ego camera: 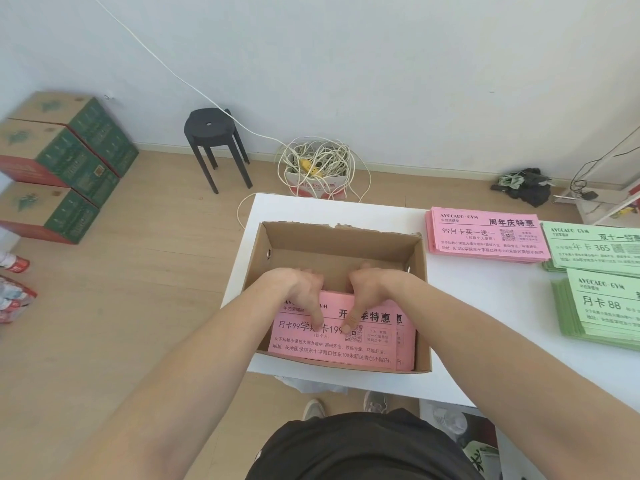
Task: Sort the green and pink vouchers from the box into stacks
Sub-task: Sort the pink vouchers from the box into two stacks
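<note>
Box (339, 251) open-topped, cardboard, on the white surface (485, 323), straight in front of the person.

Pink vouchers (329, 348) lie as a bundle in the near half of the box, printed face up, tilted against the near wall. The far half shows bare cardboard. No green seen inside, though what lies under the pink is hidden.

Left hand (304, 289) and right hand (367, 289) are both inside the box, side by side. Each has its thumb pressed flat on the printed face and its fingers curled over the bundle's far edge. Both hands are grasping the pink vouchers. How thick a share of the bundle they hold cannot be told.

Already sorted, to the right of the box on the surface:
- 1 pink stack (485, 237), near the box's far right corner.
- 2 green stacks beyond it, a far green stack (595, 251) and a near green stack (606, 306). Both are cut off by the frame edge.

Step in hand, as I judge it: taking hold of a pink batch to lift it out. The task looks well along.

Next move calls for lifting the batch clear over the right wall without fanning the sheets, then carrying it right. The headline on these vouchers differs from the one on the pink stack, so they may want a stack of their own. Bare surface lies just in front of the pink stack.
</note>
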Motion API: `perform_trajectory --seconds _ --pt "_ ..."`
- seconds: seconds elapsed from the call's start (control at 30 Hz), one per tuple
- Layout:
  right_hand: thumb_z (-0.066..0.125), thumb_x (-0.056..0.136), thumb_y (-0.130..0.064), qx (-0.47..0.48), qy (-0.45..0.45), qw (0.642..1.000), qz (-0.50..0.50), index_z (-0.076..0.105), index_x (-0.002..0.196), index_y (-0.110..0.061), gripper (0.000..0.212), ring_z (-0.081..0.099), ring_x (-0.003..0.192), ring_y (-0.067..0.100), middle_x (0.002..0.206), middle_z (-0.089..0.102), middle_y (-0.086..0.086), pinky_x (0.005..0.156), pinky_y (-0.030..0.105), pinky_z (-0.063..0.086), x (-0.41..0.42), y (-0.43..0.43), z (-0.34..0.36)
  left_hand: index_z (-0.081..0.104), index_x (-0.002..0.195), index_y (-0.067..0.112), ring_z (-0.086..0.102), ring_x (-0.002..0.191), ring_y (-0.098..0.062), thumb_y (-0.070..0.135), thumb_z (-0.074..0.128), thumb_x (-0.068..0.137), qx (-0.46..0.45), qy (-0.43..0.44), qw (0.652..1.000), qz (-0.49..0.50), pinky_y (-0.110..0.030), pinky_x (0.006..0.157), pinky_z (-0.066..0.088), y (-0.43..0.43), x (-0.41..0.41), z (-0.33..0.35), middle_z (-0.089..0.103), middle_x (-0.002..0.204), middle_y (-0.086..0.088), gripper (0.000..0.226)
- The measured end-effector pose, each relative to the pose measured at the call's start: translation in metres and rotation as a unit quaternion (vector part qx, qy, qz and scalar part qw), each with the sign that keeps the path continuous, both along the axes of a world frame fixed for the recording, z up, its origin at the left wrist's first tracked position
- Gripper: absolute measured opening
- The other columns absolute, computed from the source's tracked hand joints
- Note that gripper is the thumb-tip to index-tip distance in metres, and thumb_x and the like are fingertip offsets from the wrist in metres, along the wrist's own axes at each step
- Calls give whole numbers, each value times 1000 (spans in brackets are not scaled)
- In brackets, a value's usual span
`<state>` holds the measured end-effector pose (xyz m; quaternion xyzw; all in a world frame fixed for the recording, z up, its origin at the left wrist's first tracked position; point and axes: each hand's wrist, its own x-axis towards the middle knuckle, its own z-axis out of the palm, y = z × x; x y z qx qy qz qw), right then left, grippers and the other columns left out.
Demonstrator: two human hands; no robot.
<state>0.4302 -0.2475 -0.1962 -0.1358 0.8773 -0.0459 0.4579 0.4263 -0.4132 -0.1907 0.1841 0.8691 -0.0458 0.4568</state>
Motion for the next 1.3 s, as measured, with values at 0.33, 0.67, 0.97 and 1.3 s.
perform_trajectory --seconds 0.33,0.67,0.97,1.3 --pt "90 44 -68 -20 -19 1000 -3 71 94 -17 74 72 77 15 85 75 -5 66 28 56 0 -2 4 42 134 23 38 123 -21 53 87 59 24 12 1000 11 -46 103 46 -4 5 -2 44 131 3 93" --pt "88 44 -70 -11 -30 999 -10 72 97 -20 75 71 77 13 85 75 -7 66 27 56 3 -1 7 33 133 26 39 116 -19 45 90 61 45 -3 998 41 -43 97 48 -4 7 1 44 118 4 94" --pt "90 46 -66 -44 -38 998 -12 70 97 -21 71 71 81 15 89 74 -6 69 29 58 6 1 6 41 135 22 54 113 -20 53 91 51 53 1 998 27 -45 94 53 -8 5 4 55 125 3 103" --pt "94 49 -51 -58 -59 997 -10 59 114 -29 77 69 93 14 104 71 -11 89 38 57 11 11 12 57 104 21 65 89 -17 54 93 55 62 -6 998 -2 -34 72 55 -11 0 18 66 99 5 69"
